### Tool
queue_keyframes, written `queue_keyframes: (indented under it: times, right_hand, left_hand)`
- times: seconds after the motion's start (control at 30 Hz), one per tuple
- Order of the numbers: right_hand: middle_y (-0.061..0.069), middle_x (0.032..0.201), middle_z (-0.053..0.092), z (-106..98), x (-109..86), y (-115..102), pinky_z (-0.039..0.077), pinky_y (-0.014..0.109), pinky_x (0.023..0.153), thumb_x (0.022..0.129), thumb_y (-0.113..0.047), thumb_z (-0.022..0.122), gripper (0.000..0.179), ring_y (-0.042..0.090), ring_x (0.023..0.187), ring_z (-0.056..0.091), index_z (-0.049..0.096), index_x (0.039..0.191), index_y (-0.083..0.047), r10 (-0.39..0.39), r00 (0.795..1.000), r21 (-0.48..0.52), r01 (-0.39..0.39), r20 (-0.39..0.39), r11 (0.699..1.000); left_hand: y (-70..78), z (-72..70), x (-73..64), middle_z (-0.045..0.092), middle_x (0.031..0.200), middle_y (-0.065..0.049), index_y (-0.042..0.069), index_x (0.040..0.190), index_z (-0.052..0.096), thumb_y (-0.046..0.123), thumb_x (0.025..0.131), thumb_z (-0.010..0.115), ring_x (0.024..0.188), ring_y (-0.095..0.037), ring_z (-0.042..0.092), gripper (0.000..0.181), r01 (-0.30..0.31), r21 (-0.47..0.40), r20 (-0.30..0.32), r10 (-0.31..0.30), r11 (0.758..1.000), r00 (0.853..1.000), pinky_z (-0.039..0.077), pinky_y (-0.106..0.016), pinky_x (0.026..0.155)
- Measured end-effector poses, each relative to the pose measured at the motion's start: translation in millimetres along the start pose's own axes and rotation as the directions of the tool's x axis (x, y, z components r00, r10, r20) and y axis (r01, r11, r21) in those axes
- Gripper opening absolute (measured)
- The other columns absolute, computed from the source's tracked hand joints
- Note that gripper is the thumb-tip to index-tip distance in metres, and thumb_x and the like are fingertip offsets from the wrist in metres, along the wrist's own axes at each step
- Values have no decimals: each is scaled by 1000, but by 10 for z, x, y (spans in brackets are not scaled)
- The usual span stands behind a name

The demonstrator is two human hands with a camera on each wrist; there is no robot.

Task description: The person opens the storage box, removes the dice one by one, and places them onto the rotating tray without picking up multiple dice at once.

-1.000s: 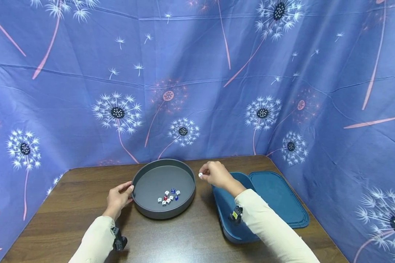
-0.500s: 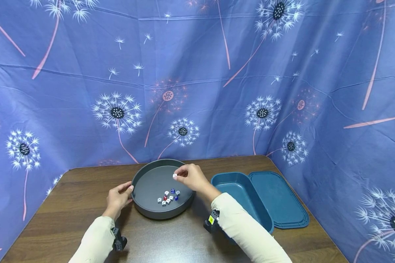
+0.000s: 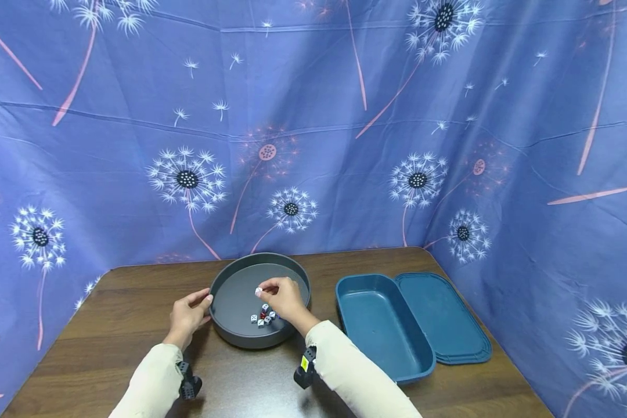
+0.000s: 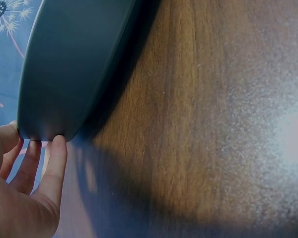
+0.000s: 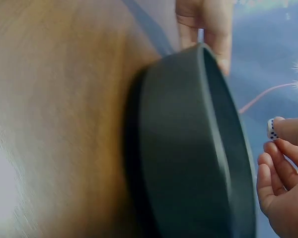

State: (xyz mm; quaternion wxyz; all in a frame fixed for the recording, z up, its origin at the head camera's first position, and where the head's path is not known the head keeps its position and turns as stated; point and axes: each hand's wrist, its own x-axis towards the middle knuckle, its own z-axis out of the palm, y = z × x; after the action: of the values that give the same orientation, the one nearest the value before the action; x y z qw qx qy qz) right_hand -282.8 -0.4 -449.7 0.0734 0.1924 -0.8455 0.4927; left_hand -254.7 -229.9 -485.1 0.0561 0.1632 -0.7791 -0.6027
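My right hand pinches a white die between thumb and fingertips, above the round dark grey pan. The right wrist view shows dark pips on this die, held clear of the pan. At the pan's left side, my left hand holds the rim and wall with thumb and fingertips. In the left wrist view the fingers touch the outer wall. On the pan's floor lies a loose group of dice, mostly white, one red; the right hand partly hides some blue ones.
A deep blue rectangular container stands to the right of the pan. Beside it lies a matching flat lid. The wooden table ends at a blue curtain with dandelion prints at the back and sides.
My right hand has carried the white die left, from beside the blue container to over the pan, and lower. The left hand has stayed at the pan's side.
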Motion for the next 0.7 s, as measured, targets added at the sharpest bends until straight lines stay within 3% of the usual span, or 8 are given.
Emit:
queue_keyframes:
  times: [0.3, 0.7]
  right_hand:
    - [-3, 69, 66, 330, -73, 189, 46, 11, 53, 82, -9, 75, 5, -2, 59, 51, 74, 85, -5, 32, 998, -23, -34, -56, 999]
    - [-4, 69, 68, 376, -85, 206, 47, 13, 57, 80, -10, 76, 4, 0, 62, 56, 74, 81, -6, 12, 999, -208, -20, -39, 978]
  left_hand:
    - [17, 16, 0, 50, 134, -28, -2, 133, 53, 16, 98, 57, 97, -20, 62, 40, -3, -1, 6, 3, 1000, 1000, 61, -27, 74]
    - [23, 12, 3, 52, 131, -28, -2, 132, 54, 15, 98, 56, 89, -16, 63, 39, -5, -15, 3, 5, 1000, 1000, 61, -30, 76]
